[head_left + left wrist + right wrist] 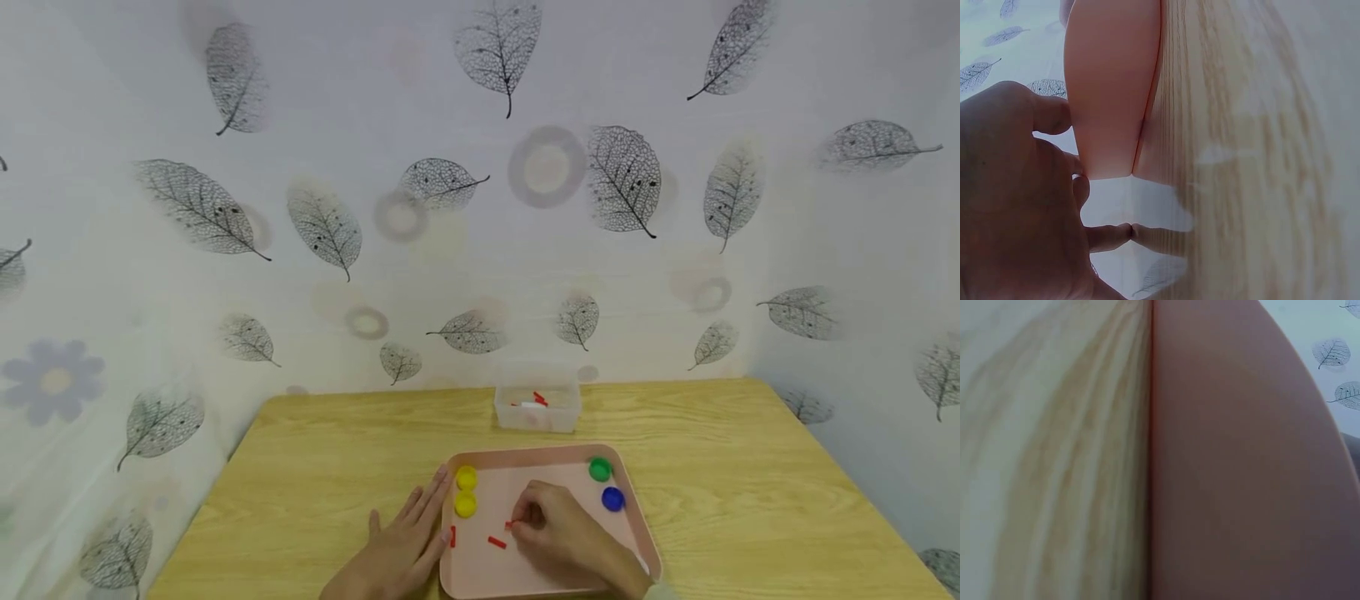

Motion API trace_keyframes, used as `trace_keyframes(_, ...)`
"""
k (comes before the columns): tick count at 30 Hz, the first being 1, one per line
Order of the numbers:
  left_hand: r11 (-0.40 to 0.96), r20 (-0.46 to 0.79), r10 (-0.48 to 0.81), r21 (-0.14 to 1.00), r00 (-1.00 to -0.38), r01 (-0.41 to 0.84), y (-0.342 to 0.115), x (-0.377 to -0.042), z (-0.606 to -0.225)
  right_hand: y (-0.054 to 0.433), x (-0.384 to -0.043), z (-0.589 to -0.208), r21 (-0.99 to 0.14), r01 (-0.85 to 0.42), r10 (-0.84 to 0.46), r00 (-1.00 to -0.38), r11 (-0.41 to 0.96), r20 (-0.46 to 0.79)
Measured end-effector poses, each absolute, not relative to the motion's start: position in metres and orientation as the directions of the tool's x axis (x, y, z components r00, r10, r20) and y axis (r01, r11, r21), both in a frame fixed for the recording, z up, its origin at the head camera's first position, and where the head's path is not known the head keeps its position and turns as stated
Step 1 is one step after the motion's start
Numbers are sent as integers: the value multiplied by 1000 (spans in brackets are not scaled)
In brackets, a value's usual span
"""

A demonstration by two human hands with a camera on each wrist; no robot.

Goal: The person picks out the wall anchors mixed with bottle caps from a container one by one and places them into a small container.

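A pink tray (525, 455) lies on the table. My left hand (401, 546) rests along its left edge with fingers extended, touching the rim; the left wrist view shows fingers against the tray's outer wall (1110, 87). Over the tray's middle, my right hand (555, 523) pinches a small red strip (509, 526) between thumb and fingers. Another red strip (497, 542) lies just left of it, and a third red strip (453, 537) sits by the left rim. The right wrist view shows the tray's outside wall (1235, 456) but not the hand.
Two yellow round caps (466, 503) sit at the tray's left side. A green cap (600, 469) and a blue cap (612, 499) are at its right. Behind the tray stands a translucent box (536, 419) with red and white pieces. A leaf-patterned curtain (480, 275) surrounds the wooden table (360, 450).
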State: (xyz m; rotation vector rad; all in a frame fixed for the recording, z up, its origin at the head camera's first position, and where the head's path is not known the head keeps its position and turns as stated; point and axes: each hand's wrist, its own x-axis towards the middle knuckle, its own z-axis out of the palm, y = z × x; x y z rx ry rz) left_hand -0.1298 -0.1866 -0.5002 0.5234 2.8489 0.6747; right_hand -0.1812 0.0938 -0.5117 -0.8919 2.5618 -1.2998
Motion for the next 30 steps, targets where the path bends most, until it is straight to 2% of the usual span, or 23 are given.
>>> trace_keyframes(7,837,-83,375,458,-923,299,-186,-130,-499,98,-182,-503,-764,-458,-514,-835,454,195)
trace_keyframes(14,833,-97,379,469,-920,294,-187,-130,-497,103,-185,-494,-723,-525,-488,-822,448,294)
trace_keyframes(20,829,-85,382,472,-920,301,-188,-130,-497,106,-190,-480,-715,-536,-464,-824,449,327)
trace_keyframes(26,830,-83,386,467,-919,306,-189,-130,-498,109,-196,-471,-688,-551,-445,-823,472,353)
trace_keyframes(30,828,-76,388,467,-919,310,-189,-130,-500,111,-204,-466,-633,-564,-410,-824,530,392)
